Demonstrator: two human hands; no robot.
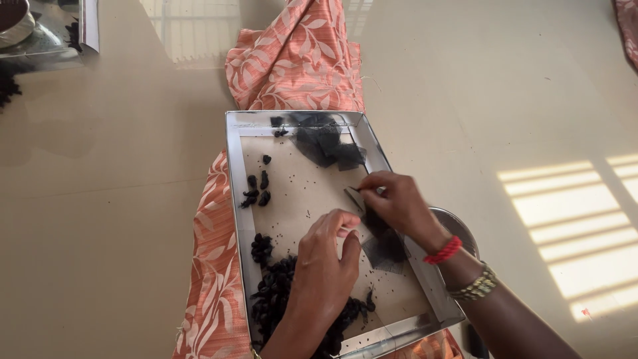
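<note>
Over the shallow steel tray (234,199), the right hand (399,203) pinches a small dark blade (353,197) while the left hand (325,256) presses a black pod, so a slip could nick fingers

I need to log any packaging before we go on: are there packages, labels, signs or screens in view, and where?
No packages, labels, signs or screens show.
Only a steel tray on patterned orange cloth, holding black dried pieces and dark mesh squares.
The left hand and right hand work over the tray.
</note>
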